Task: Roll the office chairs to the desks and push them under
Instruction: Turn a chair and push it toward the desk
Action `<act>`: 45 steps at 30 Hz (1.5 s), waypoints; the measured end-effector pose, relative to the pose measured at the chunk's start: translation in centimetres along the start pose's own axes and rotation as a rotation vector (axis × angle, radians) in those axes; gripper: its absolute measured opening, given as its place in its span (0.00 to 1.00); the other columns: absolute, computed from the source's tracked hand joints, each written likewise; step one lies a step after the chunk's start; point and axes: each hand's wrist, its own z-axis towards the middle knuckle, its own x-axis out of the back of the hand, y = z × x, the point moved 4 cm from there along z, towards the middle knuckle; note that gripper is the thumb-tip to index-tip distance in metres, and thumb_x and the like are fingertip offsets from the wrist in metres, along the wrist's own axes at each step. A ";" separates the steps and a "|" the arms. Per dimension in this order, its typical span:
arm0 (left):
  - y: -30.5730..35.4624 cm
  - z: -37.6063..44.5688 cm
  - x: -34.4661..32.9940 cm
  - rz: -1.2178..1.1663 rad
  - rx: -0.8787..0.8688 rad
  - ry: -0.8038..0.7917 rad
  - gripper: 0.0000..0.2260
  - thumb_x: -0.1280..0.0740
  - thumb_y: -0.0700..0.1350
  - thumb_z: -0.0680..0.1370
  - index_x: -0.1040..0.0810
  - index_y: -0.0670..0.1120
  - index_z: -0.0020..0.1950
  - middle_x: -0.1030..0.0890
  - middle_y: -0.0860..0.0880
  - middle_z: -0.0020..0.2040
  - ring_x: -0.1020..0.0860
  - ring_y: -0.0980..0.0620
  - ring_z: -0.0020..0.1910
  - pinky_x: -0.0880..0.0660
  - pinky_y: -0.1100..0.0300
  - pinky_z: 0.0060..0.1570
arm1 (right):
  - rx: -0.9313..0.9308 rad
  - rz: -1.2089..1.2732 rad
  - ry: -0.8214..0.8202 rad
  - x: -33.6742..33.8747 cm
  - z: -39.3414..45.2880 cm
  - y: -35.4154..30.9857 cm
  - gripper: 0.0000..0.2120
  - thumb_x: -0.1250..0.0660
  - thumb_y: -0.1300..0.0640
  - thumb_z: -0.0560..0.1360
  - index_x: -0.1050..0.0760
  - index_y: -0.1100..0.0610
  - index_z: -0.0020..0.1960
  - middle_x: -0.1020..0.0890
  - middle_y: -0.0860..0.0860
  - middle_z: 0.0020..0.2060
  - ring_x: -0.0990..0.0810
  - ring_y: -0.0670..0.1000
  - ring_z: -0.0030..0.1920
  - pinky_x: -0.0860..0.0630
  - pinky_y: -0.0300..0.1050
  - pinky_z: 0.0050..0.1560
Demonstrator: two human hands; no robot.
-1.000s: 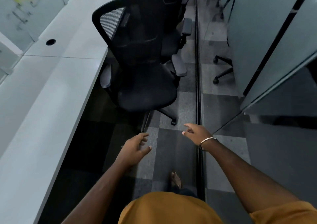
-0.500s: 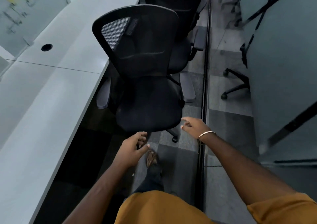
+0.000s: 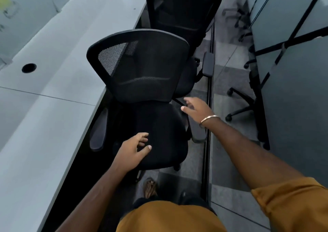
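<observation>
In the aisle beside the long white worktop (image 3: pixel 58 82), the near office chair (image 3: pixel 150 111) sits roughly centre frame, mesh backrest at 12 o'clock, seat front edge at 6 o'clock toward the person, so its front-to-back axis runs along the worktop edge rather than into it. Its left armrest (image 3: pixel 98 130) sits at 9 o'clock, right at the worktop edge; can't tell if it touches. Second chair (image 3: pixel 182 9) stands directly behind at 12 o'clock, same heading, close enough that its seat is partly hidden by the near backrest. Worktop is pale grey-white, with round cable holes (image 3: pixel 29 68) and a seam across it; frosted partition panels behind it at 10 o'clock. Floor (image 3: pixel 227 82) is grey chequered carpet tile with a dark floor channel running 12 to 6. More partitions (image 3: pixel 298 89) at 3 o'clock, another chair base with castors (image 3: pixel 241 107) under them. Left hand (image 3: pixel 133 151) hovers over the front of the seat, grip wide, fingers loosely spread, holding nothing; contact with the seat unclear. Right hand (image 3: pixel 195 108), bangle (image 3: pixel 209 119) on wrist, is over the seat's right rear corner by the right armrest, grip also wide, empty.
</observation>
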 end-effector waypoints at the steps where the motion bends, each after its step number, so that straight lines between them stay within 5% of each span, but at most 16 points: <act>1: 0.2 0.6 0.1 0.001 -0.002 0.002 0.23 0.26 0.50 0.79 0.25 0.54 0.74 0.18 0.59 0.59 0.20 0.62 0.58 0.23 0.62 0.60 | 0.026 -0.021 0.026 1.0 1.6 -0.3 0.27 0.30 0.50 0.81 0.30 0.60 0.76 0.23 0.58 0.66 0.24 0.56 0.67 0.32 0.42 0.65; 6: 1.6 4.1 -0.4 -0.009 0.053 0.043 0.23 0.26 0.49 0.79 0.25 0.54 0.74 0.18 0.59 0.59 0.21 0.64 0.57 0.27 0.70 0.53 | 0.058 -0.082 0.108 6.6 11.9 -0.9 0.35 0.30 0.50 0.80 0.38 0.61 0.80 0.31 0.60 0.75 0.32 0.59 0.75 0.35 0.52 0.75; 14: 5.6 8.1 -3.9 -0.057 0.175 0.190 0.22 0.27 0.50 0.80 0.26 0.57 0.73 0.18 0.61 0.60 0.22 0.66 0.58 0.25 0.63 0.58 | 0.028 0.026 0.142 12.8 25.7 -1.7 0.33 0.35 0.51 0.83 0.43 0.59 0.82 0.35 0.57 0.79 0.35 0.57 0.78 0.37 0.48 0.75; 18: 7.8 10.0 -6.9 -0.098 0.219 0.229 0.21 0.27 0.50 0.80 0.26 0.58 0.73 0.18 0.61 0.60 0.21 0.65 0.59 0.24 0.61 0.59 | 0.037 0.082 -0.014 11.9 30.1 -0.5 0.14 0.37 0.48 0.83 0.26 0.54 0.64 0.19 0.52 0.58 0.21 0.56 0.61 0.29 0.47 0.54; 22: 9.4 10.4 -8.8 -0.093 0.217 0.229 0.22 0.28 0.51 0.80 0.26 0.57 0.74 0.19 0.61 0.61 0.21 0.64 0.60 0.24 0.62 0.59 | 0.097 0.193 -0.013 11.2 30.9 0.6 0.10 0.35 0.47 0.82 0.25 0.53 0.55 0.19 0.47 0.49 0.20 0.48 0.50 0.26 0.47 0.52; 36: 9.7 6.5 -11.1 -0.041 0.168 0.079 0.22 0.28 0.52 0.80 0.26 0.56 0.74 0.19 0.60 0.61 0.21 0.62 0.59 0.22 0.56 0.60 | -0.016 0.423 0.173 11.3 15.4 9.2 0.12 0.35 0.48 0.83 0.25 0.53 0.62 0.19 0.47 0.52 0.21 0.49 0.53 0.29 0.45 0.51; 42: 9.6 4.3 -10.3 -0.022 0.022 -0.004 0.22 0.29 0.53 0.81 0.27 0.55 0.75 0.20 0.60 0.62 0.21 0.62 0.60 0.21 0.57 0.60 | -0.102 0.801 0.281 7.0 1.6 13.1 0.12 0.31 0.57 0.82 0.26 0.53 0.64 0.17 0.46 0.55 0.19 0.40 0.55 0.25 0.37 0.57; 45: 8.7 1.5 -9.6 -0.026 -0.025 -0.033 0.22 0.29 0.53 0.81 0.27 0.55 0.75 0.20 0.59 0.62 0.21 0.63 0.60 0.22 0.57 0.60 | -0.176 0.797 0.421 4.9 -4.8 12.1 0.14 0.28 0.61 0.79 0.24 0.50 0.62 0.17 0.41 0.53 0.19 0.34 0.51 0.25 0.32 0.53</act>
